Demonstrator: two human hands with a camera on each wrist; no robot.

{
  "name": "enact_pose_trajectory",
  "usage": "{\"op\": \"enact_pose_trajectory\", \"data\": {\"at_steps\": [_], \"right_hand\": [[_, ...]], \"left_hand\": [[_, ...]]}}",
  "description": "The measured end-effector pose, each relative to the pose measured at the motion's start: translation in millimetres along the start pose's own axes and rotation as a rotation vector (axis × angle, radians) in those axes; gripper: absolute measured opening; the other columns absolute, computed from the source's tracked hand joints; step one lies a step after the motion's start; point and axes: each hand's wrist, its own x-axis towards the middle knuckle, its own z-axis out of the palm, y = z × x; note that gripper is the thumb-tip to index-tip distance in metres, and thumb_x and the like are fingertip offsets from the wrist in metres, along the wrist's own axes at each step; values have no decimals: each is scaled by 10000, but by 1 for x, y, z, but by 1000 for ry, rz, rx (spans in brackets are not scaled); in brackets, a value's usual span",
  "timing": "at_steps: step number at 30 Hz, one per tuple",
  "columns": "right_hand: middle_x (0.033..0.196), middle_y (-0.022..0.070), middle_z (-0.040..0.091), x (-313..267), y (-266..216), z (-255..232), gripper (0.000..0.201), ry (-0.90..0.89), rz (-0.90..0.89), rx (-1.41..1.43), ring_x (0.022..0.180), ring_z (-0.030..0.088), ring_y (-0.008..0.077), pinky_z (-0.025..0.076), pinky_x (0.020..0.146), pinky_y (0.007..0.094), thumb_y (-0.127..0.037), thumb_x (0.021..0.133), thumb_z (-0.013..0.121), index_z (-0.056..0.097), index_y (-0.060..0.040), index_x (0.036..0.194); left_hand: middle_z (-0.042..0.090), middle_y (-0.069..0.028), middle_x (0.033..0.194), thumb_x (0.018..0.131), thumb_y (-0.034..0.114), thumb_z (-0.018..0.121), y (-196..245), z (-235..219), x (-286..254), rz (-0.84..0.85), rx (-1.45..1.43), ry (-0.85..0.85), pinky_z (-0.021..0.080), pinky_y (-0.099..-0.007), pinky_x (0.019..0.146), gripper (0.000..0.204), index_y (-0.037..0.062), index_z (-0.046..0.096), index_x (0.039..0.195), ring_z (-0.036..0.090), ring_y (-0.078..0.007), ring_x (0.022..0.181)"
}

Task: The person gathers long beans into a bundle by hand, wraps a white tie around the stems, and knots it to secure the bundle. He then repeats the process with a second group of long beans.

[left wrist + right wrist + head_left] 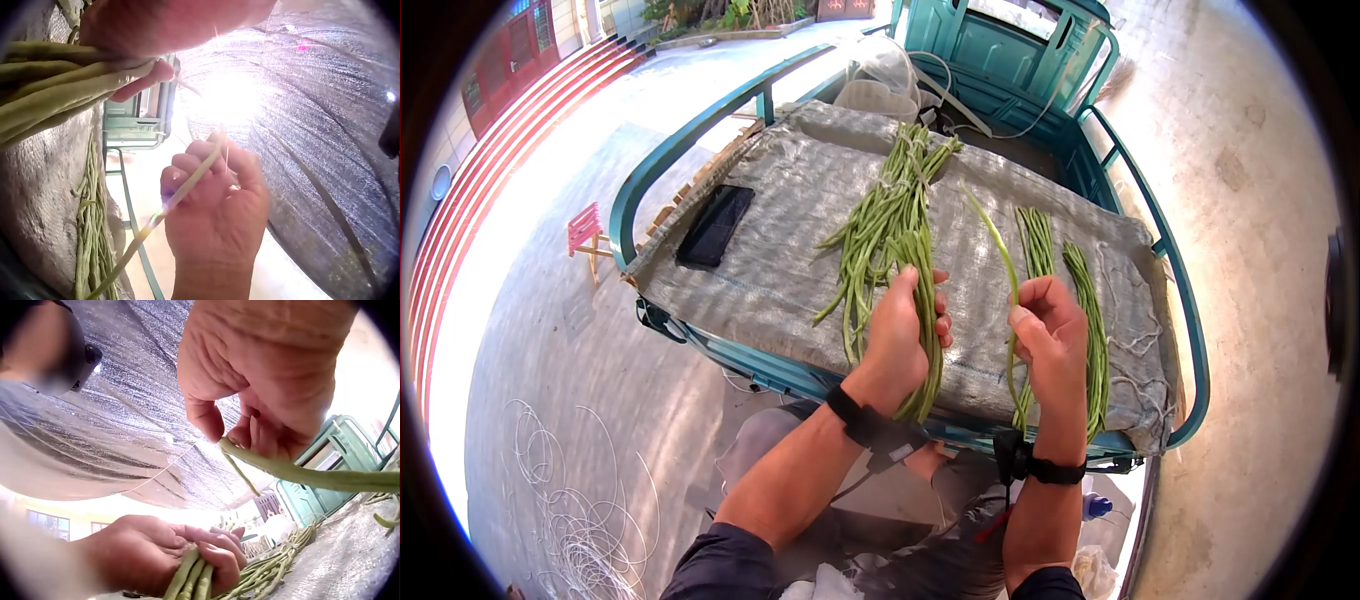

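My left hand point(897, 335) grips a small bunch of green long beans point(924, 345) over the cargo bed, their ends hanging below the fingers. A single long bean point(997, 232) is pinched between the thumb and fingers of my right hand point(1052, 325). In the right wrist view this bean point(337, 479) stretches sideways from the fingertips. Behind the left hand lies a larger pile of long beans point(885, 205), tied with string near its far end. Two smaller bundles lie around the right hand, one partly hidden behind it point(1035, 240) and the other to its right point(1085, 320).
A grey woven sheet point(790, 215) covers the teal three-wheeler's bed, with a side rail point(1187, 300) at the right. A black phone point(715, 228) lies at left, loose white strings point(1135, 345) at right. Tangled white cord point(590, 530) and a pink stool point(585, 228) are on the ground.
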Motion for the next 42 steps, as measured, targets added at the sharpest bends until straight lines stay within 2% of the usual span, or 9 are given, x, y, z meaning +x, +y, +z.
{"op": "enact_pose_trajectory", "data": {"at_steps": [5, 9, 10, 13, 17, 22, 26, 38, 42], "right_hand": [[851, -56, 594, -15, -11, 15, 102, -194, -23, -94, 752, 526, 15, 409, 642, 195, -48, 932, 691, 625, -23, 1005], [757, 36, 608, -14, 2, 10, 167, -455, 40, -399, 688, 586, 108, 485, 628, 296, -60, 887, 719, 597, -7, 987], [743, 106, 613, -15, 4, 13, 201, -461, -16, -469, 661, 621, 200, 507, 621, 359, -66, 862, 735, 572, -3, 961], [719, 9, 585, -18, 11, 13, 134, -520, -84, -473, 619, 583, 75, 461, 547, 274, -50, 934, 686, 561, -11, 967], [702, 25, 606, -18, 13, 14, 138, -559, -103, -493, 572, 620, 102, 483, 516, 288, -52, 933, 679, 555, -2, 967], [704, 58, 632, -19, 12, 17, 138, -624, 25, -548, 570, 652, 127, 511, 531, 301, -61, 917, 658, 560, 18, 973], [689, 95, 645, -27, 27, 15, 160, -646, -196, -644, 572, 663, 152, 524, 545, 321, -73, 898, 651, 563, 39, 971], [672, 100, 640, -23, 15, 16, 148, -683, -247, -608, 562, 662, 166, 518, 542, 333, -69, 893, 612, 561, 37, 983], [682, 97, 641, -22, 23, 12, 144, -702, -178, -583, 574, 660, 161, 516, 544, 330, -70, 904, 608, 562, 41, 983]], "left_hand": [[529, -1, 836, 1140, 458, 434, -1, 6, -3, 45, 38, 44, 430, -331, 624, 408, 85, 578, 1222, 483, -140, 674], [523, 0, 821, 1141, 470, 404, 1, 5, 0, 29, -19, 44, 420, -336, 625, 427, 92, 587, 1214, 479, -145, 688], [522, 0, 816, 1139, 471, 394, 2, 5, -1, 15, -38, 38, 419, -336, 622, 431, 93, 589, 1208, 479, -146, 683], [518, 1, 802, 1133, 472, 368, 6, 5, -6, -8, -60, 49, 414, -337, 611, 445, 95, 596, 1196, 476, -148, 668], [510, 6, 786, 1128, 460, 353, 6, 5, -4, 26, -25, 103, 410, -340, 598, 437, 101, 596, 1184, 468, -146, 645], [497, 14, 768, 1134, 501, 357, 8, 4, -3, 47, -39, 140, 400, -324, 572, 454, 107, 583, 1155, 455, -134, 623], [489, 23, 758, 1133, 558, 358, 8, 8, -5, 93, -29, 165, 387, -308, 554, 497, 112, 575, 1148, 439, -124, 611], [503, 30, 766, 1131, 521, 431, 6, 7, -5, 189, 40, 134, 387, -292, 566, 426, 117, 567, 1135, 439, -113, 624], [506, 27, 784, 1132, 489, 457, 3, 3, -2, 230, 55, 118, 391, -286, 572, 391, 112, 560, 1132, 444, -109, 635]]}}
